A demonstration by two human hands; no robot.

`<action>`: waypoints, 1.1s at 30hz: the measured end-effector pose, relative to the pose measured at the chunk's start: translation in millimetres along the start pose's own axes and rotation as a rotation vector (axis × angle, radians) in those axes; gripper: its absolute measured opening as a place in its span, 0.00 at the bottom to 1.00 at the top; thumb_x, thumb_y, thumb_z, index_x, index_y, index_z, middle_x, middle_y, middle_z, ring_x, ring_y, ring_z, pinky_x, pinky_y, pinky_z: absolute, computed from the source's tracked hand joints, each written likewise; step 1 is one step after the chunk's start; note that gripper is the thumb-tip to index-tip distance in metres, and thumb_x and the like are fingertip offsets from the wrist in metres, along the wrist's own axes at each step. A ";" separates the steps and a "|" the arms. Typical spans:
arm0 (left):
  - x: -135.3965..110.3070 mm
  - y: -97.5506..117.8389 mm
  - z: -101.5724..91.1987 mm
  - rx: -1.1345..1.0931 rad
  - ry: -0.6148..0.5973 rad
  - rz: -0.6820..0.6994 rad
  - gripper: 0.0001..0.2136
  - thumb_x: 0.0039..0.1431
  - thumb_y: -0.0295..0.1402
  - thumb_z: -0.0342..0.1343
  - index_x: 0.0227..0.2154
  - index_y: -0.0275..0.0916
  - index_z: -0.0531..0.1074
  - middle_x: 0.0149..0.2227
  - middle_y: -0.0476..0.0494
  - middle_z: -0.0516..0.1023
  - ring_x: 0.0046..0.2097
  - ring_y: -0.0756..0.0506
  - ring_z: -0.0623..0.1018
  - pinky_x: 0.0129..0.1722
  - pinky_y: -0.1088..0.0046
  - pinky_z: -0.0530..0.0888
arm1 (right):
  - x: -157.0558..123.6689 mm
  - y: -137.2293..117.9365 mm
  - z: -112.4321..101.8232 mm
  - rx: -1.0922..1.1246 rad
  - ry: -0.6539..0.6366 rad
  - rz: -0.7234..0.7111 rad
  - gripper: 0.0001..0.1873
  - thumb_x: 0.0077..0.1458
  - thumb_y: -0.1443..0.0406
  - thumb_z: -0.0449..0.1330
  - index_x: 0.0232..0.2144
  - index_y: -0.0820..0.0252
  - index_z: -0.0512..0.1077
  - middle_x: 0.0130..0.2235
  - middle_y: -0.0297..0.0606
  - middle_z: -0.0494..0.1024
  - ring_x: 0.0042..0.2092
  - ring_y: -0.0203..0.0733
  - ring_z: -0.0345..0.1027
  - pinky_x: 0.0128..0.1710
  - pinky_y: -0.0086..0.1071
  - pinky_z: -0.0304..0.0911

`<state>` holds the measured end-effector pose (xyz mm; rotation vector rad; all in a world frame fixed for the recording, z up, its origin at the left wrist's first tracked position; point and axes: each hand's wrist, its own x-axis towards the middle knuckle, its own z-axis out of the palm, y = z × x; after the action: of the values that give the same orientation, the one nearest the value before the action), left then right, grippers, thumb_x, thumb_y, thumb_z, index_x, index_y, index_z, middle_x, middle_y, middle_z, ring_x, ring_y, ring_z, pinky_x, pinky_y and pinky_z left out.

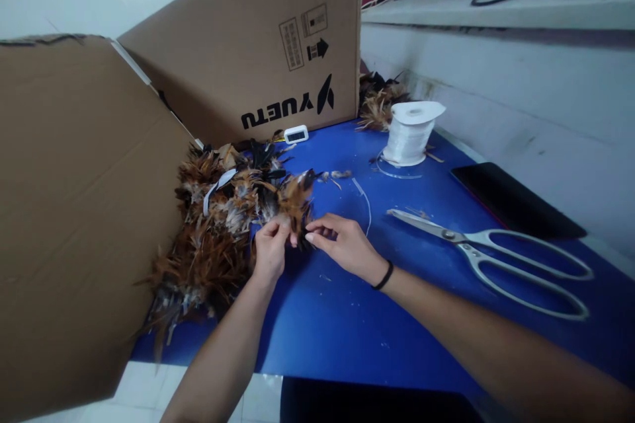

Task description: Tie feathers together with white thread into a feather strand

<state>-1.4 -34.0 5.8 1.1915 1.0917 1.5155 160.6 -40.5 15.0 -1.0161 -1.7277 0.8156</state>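
Observation:
My left hand [272, 248] is closed in a pinch on the lower edge of a tuft of brown and black feathers [296, 195]. Just right of it, my right hand [347, 248] has its thumb and fingers drawn together at the tuft's dark edge; what lies between those fingertips is too small to make out. A large heap of brown, black and grey feathers [206, 254] lies beside my left hand, with a pale ribbon strip [219, 189] across it. A thin white strip [364, 201] curves on the blue tabletop [342, 324] beyond my right hand.
Big scissors [461, 238] lie slightly open at the right, near a dark phone or tablet [516, 198]. A white ribbon spool [411, 135] stands behind. Cardboard panels [297, 26] rise at left and back, with a small white device [296, 135] and more feathers [380, 102] nearby.

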 end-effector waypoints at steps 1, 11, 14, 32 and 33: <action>-1.2 -1.0 1.0 0.013 -0.011 -0.001 0.13 0.49 0.40 0.61 0.22 0.35 0.71 0.18 0.52 0.68 0.19 0.55 0.65 0.21 0.79 0.63 | 0.5 0.8 -0.5 0.019 0.004 0.007 0.06 0.50 0.67 0.59 0.33 0.60 0.75 0.28 0.33 0.74 0.29 0.34 0.66 0.31 0.28 0.60; 7.3 11.2 -5.4 -0.165 0.104 0.008 0.14 0.45 0.40 0.64 0.21 0.35 0.68 0.22 0.51 0.70 0.20 0.56 0.66 0.19 0.80 0.62 | 0.0 7.5 -3.3 -0.446 -0.173 -0.072 0.05 0.51 0.70 0.57 0.26 0.59 0.73 0.28 0.36 0.73 0.33 0.38 0.64 0.40 0.34 0.57; 8.2 13.2 -5.4 -0.175 0.124 0.020 0.14 0.45 0.39 0.64 0.21 0.35 0.68 0.23 0.51 0.70 0.20 0.56 0.66 0.19 0.81 0.63 | -1.5 7.1 1.2 -0.613 -0.160 -0.031 0.04 0.50 0.66 0.60 0.25 0.60 0.71 0.29 0.38 0.73 0.35 0.42 0.65 0.41 0.36 0.56; 6.9 7.7 -5.5 -0.150 0.110 -0.003 0.13 0.47 0.40 0.62 0.23 0.34 0.68 0.23 0.51 0.70 0.19 0.57 0.66 0.19 0.81 0.63 | 1.2 -10.1 38.8 -0.757 -0.227 -0.099 0.10 0.54 0.60 0.57 0.33 0.62 0.71 0.36 0.45 0.75 0.38 0.46 0.69 0.38 0.35 0.61; 6.9 7.4 -5.7 -0.145 0.108 -0.005 0.13 0.47 0.40 0.62 0.23 0.34 0.68 0.23 0.51 0.70 0.19 0.57 0.66 0.19 0.81 0.62 | 2.6 -11.3 41.5 -0.795 -0.225 -0.067 0.11 0.54 0.61 0.56 0.35 0.63 0.71 0.36 0.47 0.75 0.37 0.47 0.70 0.36 0.36 0.61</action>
<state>-8.9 -29.5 13.5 1.0165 1.0354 1.6419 118.1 -46.4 11.8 -1.3991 -2.3396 0.1741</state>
